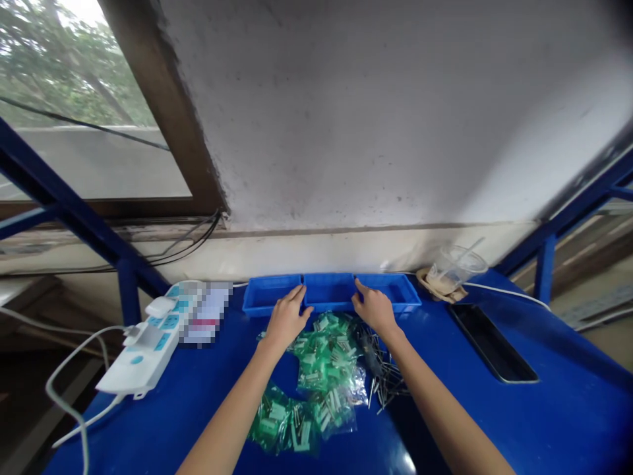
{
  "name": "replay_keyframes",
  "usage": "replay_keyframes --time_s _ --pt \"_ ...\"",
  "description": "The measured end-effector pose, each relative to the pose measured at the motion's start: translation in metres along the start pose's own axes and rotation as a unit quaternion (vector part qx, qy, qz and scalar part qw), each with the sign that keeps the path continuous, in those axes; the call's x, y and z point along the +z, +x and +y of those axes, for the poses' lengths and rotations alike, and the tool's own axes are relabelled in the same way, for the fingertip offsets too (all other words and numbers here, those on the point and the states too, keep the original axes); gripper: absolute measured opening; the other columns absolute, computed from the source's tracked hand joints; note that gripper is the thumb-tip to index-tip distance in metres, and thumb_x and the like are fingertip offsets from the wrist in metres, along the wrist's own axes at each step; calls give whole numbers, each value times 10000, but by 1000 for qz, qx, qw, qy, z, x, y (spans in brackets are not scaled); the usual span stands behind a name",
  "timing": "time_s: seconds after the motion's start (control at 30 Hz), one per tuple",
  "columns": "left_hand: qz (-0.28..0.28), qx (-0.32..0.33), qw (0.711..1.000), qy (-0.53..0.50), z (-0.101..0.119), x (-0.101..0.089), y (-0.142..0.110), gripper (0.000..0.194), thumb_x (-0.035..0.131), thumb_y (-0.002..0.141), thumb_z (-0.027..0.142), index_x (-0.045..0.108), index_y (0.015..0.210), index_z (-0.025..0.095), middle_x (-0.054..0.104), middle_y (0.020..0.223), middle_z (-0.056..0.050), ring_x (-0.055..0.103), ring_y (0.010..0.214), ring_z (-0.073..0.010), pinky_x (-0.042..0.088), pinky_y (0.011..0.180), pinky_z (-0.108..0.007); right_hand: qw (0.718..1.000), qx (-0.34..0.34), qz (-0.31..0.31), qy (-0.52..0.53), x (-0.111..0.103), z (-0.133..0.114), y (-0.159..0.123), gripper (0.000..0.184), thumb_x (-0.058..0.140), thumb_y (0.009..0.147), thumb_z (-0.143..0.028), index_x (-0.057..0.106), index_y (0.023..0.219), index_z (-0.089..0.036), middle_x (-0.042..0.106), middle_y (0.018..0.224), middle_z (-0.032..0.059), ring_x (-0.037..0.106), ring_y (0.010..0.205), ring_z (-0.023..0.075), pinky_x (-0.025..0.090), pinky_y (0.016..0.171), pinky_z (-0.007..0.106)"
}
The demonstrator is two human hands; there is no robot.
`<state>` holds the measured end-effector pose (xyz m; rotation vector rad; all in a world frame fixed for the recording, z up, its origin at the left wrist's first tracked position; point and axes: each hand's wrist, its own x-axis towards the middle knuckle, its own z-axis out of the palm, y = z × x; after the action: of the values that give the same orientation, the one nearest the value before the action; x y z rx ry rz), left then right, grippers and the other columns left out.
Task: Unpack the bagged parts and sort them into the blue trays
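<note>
Three shallow blue trays stand in a row against the wall: a left tray point(267, 284), a middle tray point(329, 307) and a right tray point(408, 290). My left hand point(288, 318) is at the middle tray's left end, fingers over the seam with the left tray and thumb at the front rim. At the opposite end, my right hand point(374, 307) has its fingers and thumb on the seam beside the right tray. Both hands appear to grip the middle tray's ends. Below them lie several green-tinted clear bags point(321, 359) with white pieces and metal screws inside.
Loose long metal pins point(388, 386) lie beside the bags, partly under my right forearm. On the left are a white power strip point(143, 356) with cords and a blurred paper point(205, 313). A black phone point(492, 343) and a plastic cup point(452, 270) are at the right.
</note>
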<state>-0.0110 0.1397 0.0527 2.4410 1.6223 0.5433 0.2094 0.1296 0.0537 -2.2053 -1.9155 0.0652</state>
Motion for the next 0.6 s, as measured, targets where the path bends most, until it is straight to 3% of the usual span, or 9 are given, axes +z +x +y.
replay_keyframes --time_s 0.2,0.4,0.6 --pt "-11 16 1000 5 -4 1 2 505 549 841 283 457 1324 167 443 1393 -101 497 1210 -259 417 1009 -363 1000 -6 -3 -7 -2 -2 -3 474 374 881 -256 428 1351 -219 706 981 100 671 868 242 469 718 301" --pt "-17 30 999 12 2 -1 -15 495 550 844 295 471 1313 154 443 1391 -108 509 1186 -294 452 961 -395 1000 -24 -7 -3 -5 1 -20 469 342 898 -238 402 1363 -230 660 1125 87 667 891 233 469 742 305" --pt "-20 40 999 10 9 -4 -30 485 545 847 312 479 1305 168 445 1391 -101 516 1183 -279 435 982 -383 1000 -20 -7 -7 -5 6 -42 470 335 903 -239 395 1369 -223 640 1163 93 664 896 229 467 750 301"
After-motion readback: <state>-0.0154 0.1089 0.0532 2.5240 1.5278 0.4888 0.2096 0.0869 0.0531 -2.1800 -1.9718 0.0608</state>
